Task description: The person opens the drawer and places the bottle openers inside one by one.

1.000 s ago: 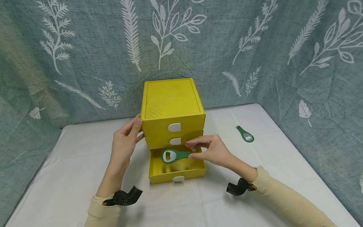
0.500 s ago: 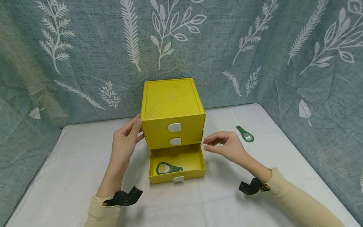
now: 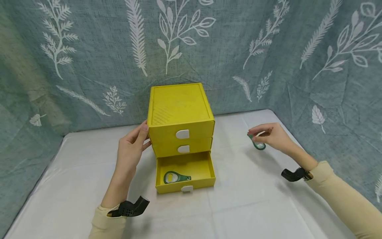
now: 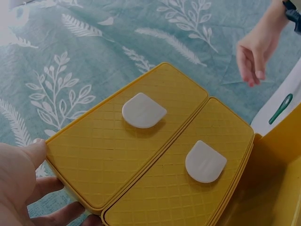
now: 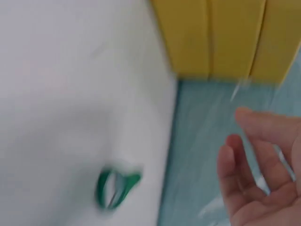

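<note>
A yellow three-drawer unit point(image 3: 180, 104) stands on the white-covered table, its bottom drawer point(image 3: 203, 164) pulled out. In that drawer lies a green bottle opener point(image 3: 185, 178) with a metal mouth. My left hand point(image 3: 131, 146) rests against the unit's left side near the front corner; the left wrist view shows its thumb at the edge and the fingers spread. Off to the unit's right, my right hand point(image 3: 273, 136) reaches over a second green bottle opener point(image 3: 260, 146), partly covering it in the head view. The right wrist view has the relaxed fingers point(image 5: 228, 162) apart from that opener, holding nothing.
White tabs serve as drawer handles, one being the top drawer's handle point(image 3: 182, 134). A blue-green cloth point(image 3: 185, 59) with white leaf prints hangs behind and beside the table. Black cameras sit on both wrists, including the left wrist camera point(image 3: 131, 208).
The right hand let go of the first bottle opener, which dropped into the bottom drawer. That hand then moved right to the second opener. The left hand stays on the drawer unit.
</note>
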A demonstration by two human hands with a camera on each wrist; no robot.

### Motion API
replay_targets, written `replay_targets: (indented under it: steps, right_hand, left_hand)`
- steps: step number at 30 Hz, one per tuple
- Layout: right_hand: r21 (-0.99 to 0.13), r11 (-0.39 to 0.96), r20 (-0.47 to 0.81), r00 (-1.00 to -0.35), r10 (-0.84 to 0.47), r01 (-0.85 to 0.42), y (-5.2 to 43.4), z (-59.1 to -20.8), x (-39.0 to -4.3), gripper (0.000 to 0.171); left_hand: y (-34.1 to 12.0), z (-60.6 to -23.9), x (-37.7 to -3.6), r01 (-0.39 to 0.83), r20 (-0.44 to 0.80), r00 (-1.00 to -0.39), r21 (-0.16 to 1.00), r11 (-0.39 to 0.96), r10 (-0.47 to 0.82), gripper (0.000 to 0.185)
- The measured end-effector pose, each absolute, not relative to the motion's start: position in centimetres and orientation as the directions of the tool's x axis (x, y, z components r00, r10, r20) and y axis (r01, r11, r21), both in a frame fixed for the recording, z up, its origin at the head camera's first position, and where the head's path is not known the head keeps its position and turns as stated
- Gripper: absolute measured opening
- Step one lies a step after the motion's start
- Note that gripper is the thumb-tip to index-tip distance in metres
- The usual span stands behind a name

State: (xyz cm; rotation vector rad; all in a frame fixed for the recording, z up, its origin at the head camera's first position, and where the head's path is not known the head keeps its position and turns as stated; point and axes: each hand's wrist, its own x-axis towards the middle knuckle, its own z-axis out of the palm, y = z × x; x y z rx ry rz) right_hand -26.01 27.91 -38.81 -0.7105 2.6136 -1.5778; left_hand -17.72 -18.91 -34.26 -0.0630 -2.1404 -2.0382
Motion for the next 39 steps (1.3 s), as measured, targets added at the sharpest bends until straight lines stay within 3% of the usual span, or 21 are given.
replay_targets:
  steps: [11,20,31,39]
  right_hand:
    - [-0.88,0.416,0.105,-0.948,-0.301,-0.23,33.7,-41.9,-28.2,0.033]
    - [-0.856,0.477,0.036,-0.944,-0.328,-0.199,33.5,-43.3,-28.5,0.053]
    - [-0.861,0.463,0.082,-0.955,-0.284,-0.211,33.1,-45.2,-28.8,0.055]
    - [-0.882,0.421,0.06,-0.937,-0.345,-0.211,32.7,-45.3,-28.7,0.053]
  left_hand:
    - [-19.0,-34.2,-17.8,0.155,0.162,-0.981,0.985,0.076,-0.107,0.054]
    - [-18.9,-34.0,-17.8,0.154,0.159,-0.981,0.986,0.056,-0.109,0.053]
    - [-18.9,-34.5,-17.7,0.162,0.17,-0.979,0.984,0.075,-0.108,0.053]
    - [-18.8,-34.6,-17.7,0.17,0.177,-0.978,0.983,0.071,-0.11,0.053]
